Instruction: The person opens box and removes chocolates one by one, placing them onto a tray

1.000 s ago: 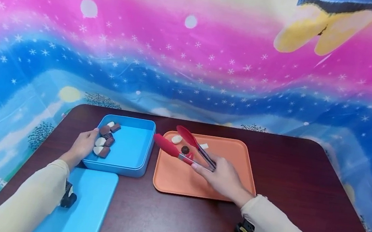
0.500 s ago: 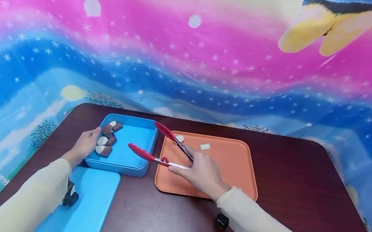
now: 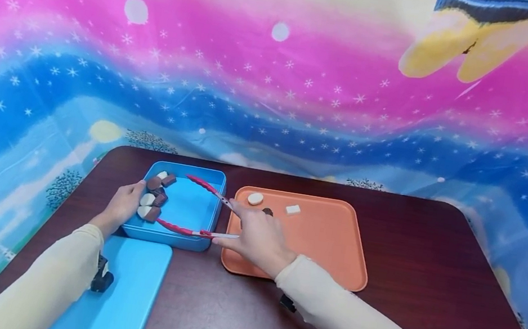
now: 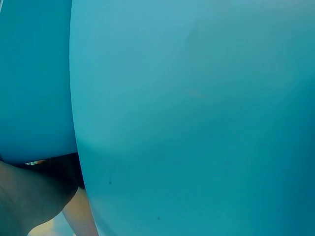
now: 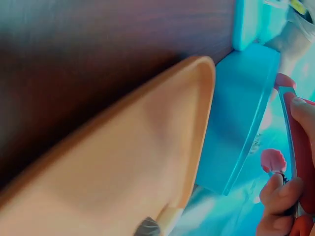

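Observation:
A blue box (image 3: 191,207) stands at the back left, chocolate-like pieces (image 3: 154,184) in brown and white lined along its left side. My left hand (image 3: 121,203) holds the box's left wall, thumb at the rim. In my right hand (image 3: 262,241) is a pair of tongs (image 3: 176,228), gripped near the middle. Its red tips are spread wide over the box, one near the back and one by the front wall, with nothing seen between them. The right wrist view shows the fingers (image 5: 280,204) round the tongs' red and metal arms (image 5: 297,152).
Right of the box lies an orange tray (image 3: 325,247) bearing a round white piece (image 3: 255,198), a white block (image 3: 293,209) and a dark brown piece (image 3: 267,211) partly behind the right hand. A blue lid (image 3: 130,286) lies in front of the box, under the left forearm.
My right hand has carried the tongs left from over the tray to over the box, and their tips have spread wider. My left hand stays at the box.

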Tool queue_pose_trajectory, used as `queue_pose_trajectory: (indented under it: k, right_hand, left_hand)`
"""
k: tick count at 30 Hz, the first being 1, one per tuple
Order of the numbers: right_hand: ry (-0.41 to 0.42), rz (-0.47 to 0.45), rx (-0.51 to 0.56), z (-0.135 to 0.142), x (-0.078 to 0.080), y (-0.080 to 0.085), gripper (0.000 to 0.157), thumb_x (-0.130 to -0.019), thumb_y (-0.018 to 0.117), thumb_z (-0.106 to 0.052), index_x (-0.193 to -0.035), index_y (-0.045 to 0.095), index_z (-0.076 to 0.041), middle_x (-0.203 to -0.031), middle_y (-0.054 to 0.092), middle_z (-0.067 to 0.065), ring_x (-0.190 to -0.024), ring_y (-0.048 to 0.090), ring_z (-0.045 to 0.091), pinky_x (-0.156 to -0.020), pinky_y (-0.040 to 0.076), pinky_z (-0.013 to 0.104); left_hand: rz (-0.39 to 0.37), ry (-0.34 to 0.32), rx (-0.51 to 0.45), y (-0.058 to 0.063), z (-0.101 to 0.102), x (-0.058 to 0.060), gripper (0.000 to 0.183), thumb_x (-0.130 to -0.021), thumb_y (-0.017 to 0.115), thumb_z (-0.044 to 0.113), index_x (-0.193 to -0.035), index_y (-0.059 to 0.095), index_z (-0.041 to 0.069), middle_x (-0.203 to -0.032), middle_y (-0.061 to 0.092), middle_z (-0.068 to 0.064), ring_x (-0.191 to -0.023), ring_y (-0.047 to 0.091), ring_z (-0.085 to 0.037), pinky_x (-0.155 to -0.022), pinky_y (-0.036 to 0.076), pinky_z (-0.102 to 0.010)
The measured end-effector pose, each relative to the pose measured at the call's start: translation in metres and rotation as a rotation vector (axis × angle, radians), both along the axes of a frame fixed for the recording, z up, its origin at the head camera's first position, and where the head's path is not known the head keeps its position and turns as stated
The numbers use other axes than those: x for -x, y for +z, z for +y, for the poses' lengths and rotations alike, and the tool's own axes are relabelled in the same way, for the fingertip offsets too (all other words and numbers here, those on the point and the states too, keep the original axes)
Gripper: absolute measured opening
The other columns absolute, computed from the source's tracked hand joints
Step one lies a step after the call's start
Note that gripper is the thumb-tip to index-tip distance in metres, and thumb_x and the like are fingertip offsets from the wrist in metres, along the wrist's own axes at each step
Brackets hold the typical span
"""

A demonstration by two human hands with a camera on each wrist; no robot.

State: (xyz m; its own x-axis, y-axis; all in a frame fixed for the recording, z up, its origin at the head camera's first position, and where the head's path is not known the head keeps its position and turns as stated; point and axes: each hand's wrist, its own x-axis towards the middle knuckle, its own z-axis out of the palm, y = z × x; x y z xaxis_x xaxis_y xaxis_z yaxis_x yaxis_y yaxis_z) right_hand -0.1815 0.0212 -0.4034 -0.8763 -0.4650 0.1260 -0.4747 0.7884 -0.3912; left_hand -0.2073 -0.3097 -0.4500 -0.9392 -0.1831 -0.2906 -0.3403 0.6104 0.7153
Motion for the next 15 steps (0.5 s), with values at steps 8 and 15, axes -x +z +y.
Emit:
queue_pose_trajectory:
  k: [8, 15]
  right_hand:
    - [0.075, 0.227, -0.158, -0.017, 0.003, 0.002, 0.086, -0.078, 0.078, -0.064, -0.15, 0.051, -0.026, -0.073, 0.059, -0.004, -0.043, 0.039, 0.006, -0.04, 0.031, 0.021]
    - [0.074, 0.165, -0.138, -0.029, 0.004, 0.0, 0.082, -0.078, 0.078, -0.063, -0.148, 0.053, -0.028, -0.071, 0.059, -0.003, -0.046, 0.042, 0.008, -0.039, 0.032, 0.021]
  left_hand:
    - [0.015, 0.0, 0.003, 0.0, 0.0, 0.0, 0.077, -0.109, 0.009, 0.051, -0.157, 0.023, -0.008, -0.156, 0.033, -0.034, -0.146, 0.03, -0.05, -0.121, 0.025, -0.066]
    - [0.014, 0.006, 0.002, -0.001, 0.0, -0.001, 0.077, -0.109, 0.01, 0.051, -0.156, 0.023, -0.008, -0.156, 0.032, -0.034, -0.147, 0.029, -0.05, -0.121, 0.026, -0.066]
